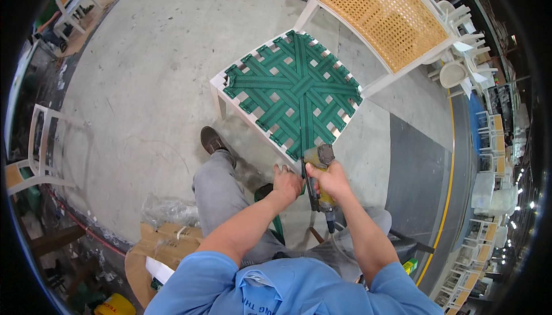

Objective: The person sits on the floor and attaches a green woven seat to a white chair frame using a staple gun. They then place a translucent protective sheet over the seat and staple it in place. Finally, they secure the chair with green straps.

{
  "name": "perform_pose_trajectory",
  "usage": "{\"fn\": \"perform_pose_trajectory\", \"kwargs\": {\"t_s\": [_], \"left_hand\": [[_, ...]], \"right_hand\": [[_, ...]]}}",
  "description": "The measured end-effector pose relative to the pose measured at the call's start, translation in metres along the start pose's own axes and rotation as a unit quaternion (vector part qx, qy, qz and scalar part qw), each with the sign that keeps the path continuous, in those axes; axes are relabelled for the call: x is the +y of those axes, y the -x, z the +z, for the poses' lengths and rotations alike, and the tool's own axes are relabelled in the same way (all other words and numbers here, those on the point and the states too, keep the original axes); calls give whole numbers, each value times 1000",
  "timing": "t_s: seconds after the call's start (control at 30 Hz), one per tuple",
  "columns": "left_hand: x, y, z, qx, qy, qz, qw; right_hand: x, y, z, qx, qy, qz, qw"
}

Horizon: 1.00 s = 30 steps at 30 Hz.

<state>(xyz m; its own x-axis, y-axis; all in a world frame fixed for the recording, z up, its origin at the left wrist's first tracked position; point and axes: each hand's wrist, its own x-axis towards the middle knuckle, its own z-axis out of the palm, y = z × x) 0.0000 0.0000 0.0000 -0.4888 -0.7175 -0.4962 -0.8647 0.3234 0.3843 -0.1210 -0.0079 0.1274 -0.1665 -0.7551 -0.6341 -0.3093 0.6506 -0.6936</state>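
Observation:
A white chair frame (233, 105) stands in front of me, its seat woven from green webbing straps (293, 88) and its back filled with tan cane mesh (382, 13). My right hand (328, 180) grips a yellow pneumatic staple gun (319, 168), whose nose is pressed to the near edge of the seat. My left hand (287, 183) is closed on a green strap at that same edge, just left of the gun. The strap's loose end (278, 226) trails down between my knees.
A torn cardboard box (164, 246) with clear plastic lies on the concrete floor at my lower left. Bare chair frames (37, 148) stand at the left. Stacks of white chairs (489, 160) line the right side beyond a yellow floor line.

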Motion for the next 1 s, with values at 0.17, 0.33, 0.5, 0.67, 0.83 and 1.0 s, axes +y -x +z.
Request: {"fn": "perform_pose_trajectory", "kwargs": {"t_s": [0.17, 0.33, 0.5, 0.67, 0.83, 1.0], "left_hand": [[-11, 6, -12, 60, 43, -4, 997], [-13, 17, -32, -47, 413, 15, 909], [-27, -7, -121, -40, 643, 1, 765], [-36, -59, -134, -23, 596, -43, 801], [-32, -74, -124, -35, 594, -46, 802], [-34, -75, -124, -41, 603, -40, 795]], "right_hand": [[1, 9, -6, 12, -88, -25, 996], [10, 40, -44, 51, -140, -22, 989], [21, 39, -55, 56, -113, -19, 992], [5, 16, -32, 33, -78, -22, 996], [7, 1, -27, 28, -51, 8, 998], [5, -4, -20, 28, -24, 14, 999]]}}
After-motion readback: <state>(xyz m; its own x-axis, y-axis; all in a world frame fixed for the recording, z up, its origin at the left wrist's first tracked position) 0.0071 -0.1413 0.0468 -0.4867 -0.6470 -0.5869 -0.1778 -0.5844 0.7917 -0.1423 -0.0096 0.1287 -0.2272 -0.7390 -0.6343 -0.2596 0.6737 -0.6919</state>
